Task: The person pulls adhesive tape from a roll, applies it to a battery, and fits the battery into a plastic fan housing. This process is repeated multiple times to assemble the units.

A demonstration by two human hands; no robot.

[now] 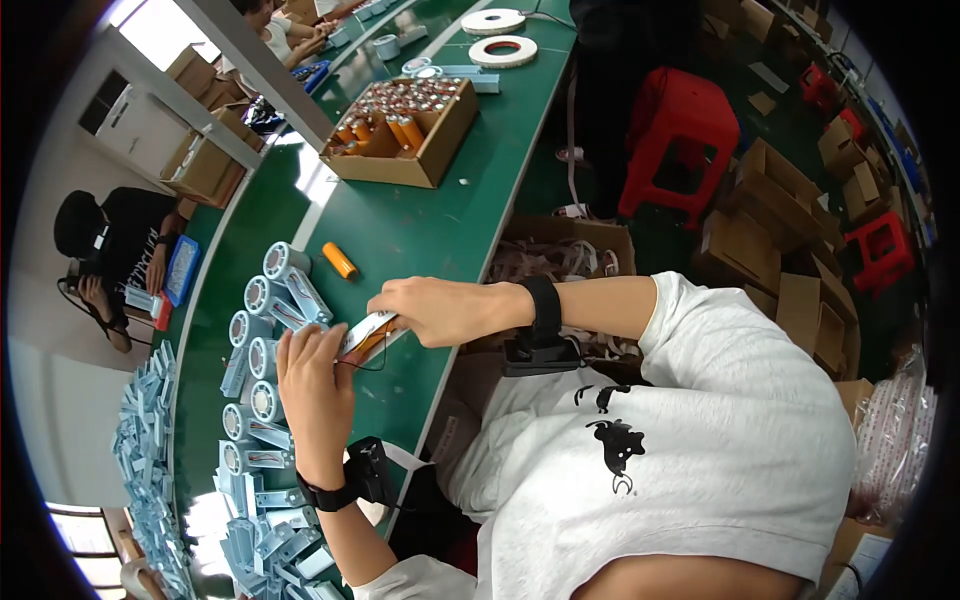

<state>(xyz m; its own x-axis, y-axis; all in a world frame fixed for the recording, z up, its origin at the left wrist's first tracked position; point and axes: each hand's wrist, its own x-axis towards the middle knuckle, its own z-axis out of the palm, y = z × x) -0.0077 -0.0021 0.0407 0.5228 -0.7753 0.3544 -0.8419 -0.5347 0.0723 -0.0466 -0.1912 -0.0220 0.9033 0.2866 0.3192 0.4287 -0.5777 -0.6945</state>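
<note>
My left hand (316,385) and my right hand (437,311) meet over the green workbench. Between them they grip a pale, narrow handle housing (366,332), tilted, with something orange showing along its lower side. A thin dark wire (372,369) loops below it. The fingers partly cover the piece, so its inside cannot be made out. Just beyond my hands an orange cylindrical battery (340,261) lies loose on the bench. To the left of my left hand stand several light-blue fan housings (286,262) with round heads and open handles, lined up in a row.
A cardboard box (390,172) of upright orange batteries sits farther up the bench (480,180). White tape rolls (503,51) lie beyond it. Loose blue shells (270,540) pile at lower left. Across the bench a person (120,250) works. Red stools (682,140) and cartons (770,210) stand right.
</note>
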